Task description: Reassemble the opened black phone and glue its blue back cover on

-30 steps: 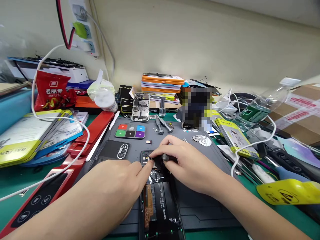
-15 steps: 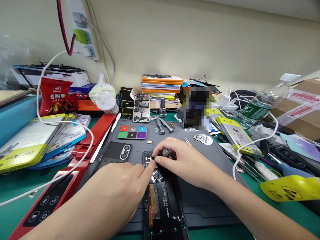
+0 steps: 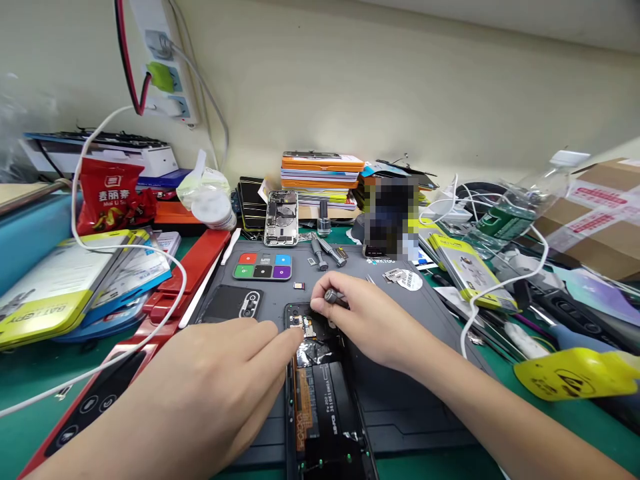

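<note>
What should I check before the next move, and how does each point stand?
1. Screwdriver in the right hand: ok.
2. Screwdriver's tip in view: not ok, it is hidden.
3. Phone open, battery showing: ok.
4. Left hand clear of the phone: cannot tell; its fingers overlap the phone's upper left side in view, but contact is unclear.
5. Card tray on the mat, apart from the phone: ok.
6. Every small screw accounted for: cannot tell, too small to count.
</note>
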Action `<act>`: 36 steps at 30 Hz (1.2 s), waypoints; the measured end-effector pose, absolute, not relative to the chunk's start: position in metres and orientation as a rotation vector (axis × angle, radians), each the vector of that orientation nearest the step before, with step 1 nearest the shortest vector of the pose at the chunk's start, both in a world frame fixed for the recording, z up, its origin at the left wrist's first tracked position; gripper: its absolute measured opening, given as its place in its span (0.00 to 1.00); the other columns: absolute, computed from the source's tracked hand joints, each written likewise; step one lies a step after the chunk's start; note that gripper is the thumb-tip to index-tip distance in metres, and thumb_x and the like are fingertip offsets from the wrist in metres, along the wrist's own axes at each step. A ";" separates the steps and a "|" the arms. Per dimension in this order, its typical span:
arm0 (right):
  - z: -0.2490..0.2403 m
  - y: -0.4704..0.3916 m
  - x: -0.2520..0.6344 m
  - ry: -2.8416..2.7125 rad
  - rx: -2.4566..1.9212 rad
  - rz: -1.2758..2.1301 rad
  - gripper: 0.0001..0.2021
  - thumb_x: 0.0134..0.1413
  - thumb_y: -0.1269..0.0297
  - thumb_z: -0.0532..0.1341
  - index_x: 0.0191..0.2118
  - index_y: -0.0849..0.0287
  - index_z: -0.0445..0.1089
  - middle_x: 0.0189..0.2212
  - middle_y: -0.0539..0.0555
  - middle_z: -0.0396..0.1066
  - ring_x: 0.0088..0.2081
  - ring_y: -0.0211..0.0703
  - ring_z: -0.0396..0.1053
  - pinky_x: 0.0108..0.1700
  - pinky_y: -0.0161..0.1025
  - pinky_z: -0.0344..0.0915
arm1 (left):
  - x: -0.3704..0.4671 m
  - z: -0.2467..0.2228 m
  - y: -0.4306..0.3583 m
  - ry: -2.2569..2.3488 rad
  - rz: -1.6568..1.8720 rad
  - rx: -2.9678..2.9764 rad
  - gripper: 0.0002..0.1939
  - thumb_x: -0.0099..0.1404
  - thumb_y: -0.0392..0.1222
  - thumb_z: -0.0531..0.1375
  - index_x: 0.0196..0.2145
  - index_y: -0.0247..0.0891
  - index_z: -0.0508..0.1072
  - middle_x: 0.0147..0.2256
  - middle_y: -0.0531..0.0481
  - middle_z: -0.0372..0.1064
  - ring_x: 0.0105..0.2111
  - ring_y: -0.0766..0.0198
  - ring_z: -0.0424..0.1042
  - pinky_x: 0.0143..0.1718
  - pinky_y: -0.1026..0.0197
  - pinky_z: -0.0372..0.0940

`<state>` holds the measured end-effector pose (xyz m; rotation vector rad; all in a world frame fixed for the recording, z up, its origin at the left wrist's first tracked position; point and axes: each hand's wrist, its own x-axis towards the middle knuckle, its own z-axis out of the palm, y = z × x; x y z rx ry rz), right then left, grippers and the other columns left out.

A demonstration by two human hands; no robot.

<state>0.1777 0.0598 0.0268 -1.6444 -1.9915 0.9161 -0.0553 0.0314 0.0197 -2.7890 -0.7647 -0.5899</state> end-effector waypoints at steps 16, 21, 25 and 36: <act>0.040 0.048 0.171 -1.699 -1.481 1.151 0.11 0.66 0.61 0.62 0.49 0.52 0.79 0.15 0.41 0.58 0.19 0.36 0.57 0.29 0.37 0.58 | -0.053 0.011 0.032 -0.875 -0.404 -2.771 0.23 0.73 0.32 0.48 0.63 0.33 0.66 0.43 0.41 0.78 0.32 0.53 0.79 0.24 0.53 0.69; 0.041 0.044 0.165 -1.672 -1.466 1.197 0.10 0.62 0.62 0.64 0.47 0.53 0.80 0.15 0.42 0.60 0.18 0.36 0.58 0.24 0.36 0.55 | -0.051 0.011 0.034 -1.081 -0.670 -2.782 0.13 0.79 0.41 0.50 0.52 0.40 0.72 0.45 0.46 0.78 0.38 0.56 0.79 0.27 0.56 0.66; 0.041 0.043 0.163 -1.705 -1.465 1.215 0.10 0.62 0.63 0.64 0.47 0.53 0.81 0.14 0.42 0.61 0.18 0.36 0.59 0.25 0.36 0.56 | -0.052 0.011 0.036 -1.143 -0.718 -2.771 0.11 0.79 0.42 0.51 0.46 0.41 0.73 0.38 0.50 0.76 0.32 0.58 0.77 0.28 0.55 0.62; 0.050 0.039 0.163 -1.822 -1.304 1.227 0.12 0.60 0.71 0.64 0.46 0.51 0.81 0.41 0.49 0.81 0.42 0.43 0.76 0.44 0.35 0.70 | -0.058 0.011 0.035 -1.236 -0.785 -2.723 0.09 0.78 0.41 0.52 0.46 0.42 0.73 0.39 0.51 0.76 0.33 0.57 0.77 0.29 0.55 0.62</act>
